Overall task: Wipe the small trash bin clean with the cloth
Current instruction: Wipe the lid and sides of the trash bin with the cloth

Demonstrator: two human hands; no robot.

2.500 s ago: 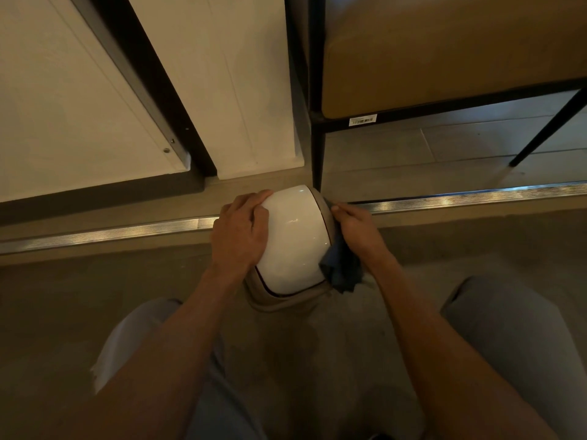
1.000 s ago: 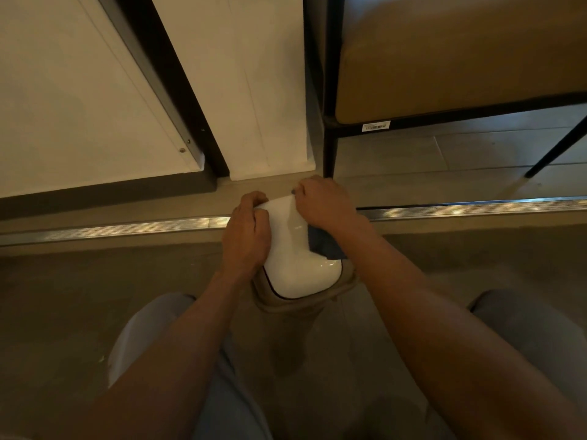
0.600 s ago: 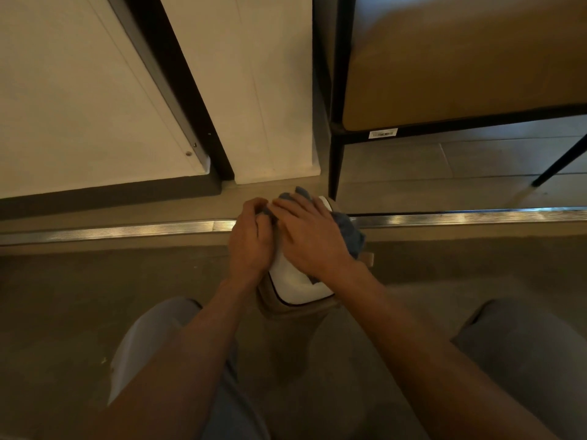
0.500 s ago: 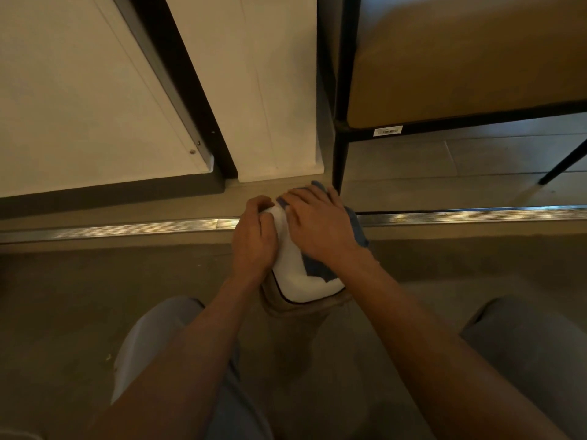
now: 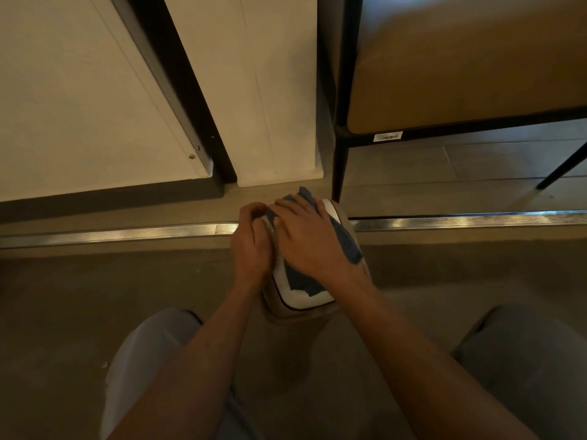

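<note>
On bin lid [image 5: 305,298], cloth [image 5: 344,241] half hidden, right hand [image 5: 309,239]

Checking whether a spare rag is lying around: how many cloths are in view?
1: the blue cloth lies on the bin's white lid, pressed under the right hand. Part of it is hidden beneath that hand.

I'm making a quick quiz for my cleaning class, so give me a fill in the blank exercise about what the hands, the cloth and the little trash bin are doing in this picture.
1. The right hand presses a cloth of the colour ____.
2. The cloth lies on the bin's ____ lid.
3. The ____ hand steadies the small trash bin at its side.
4. Beyond the bin, a shiny ____ strip runs across the floor.

Missing words: blue; white; left; metal
</note>
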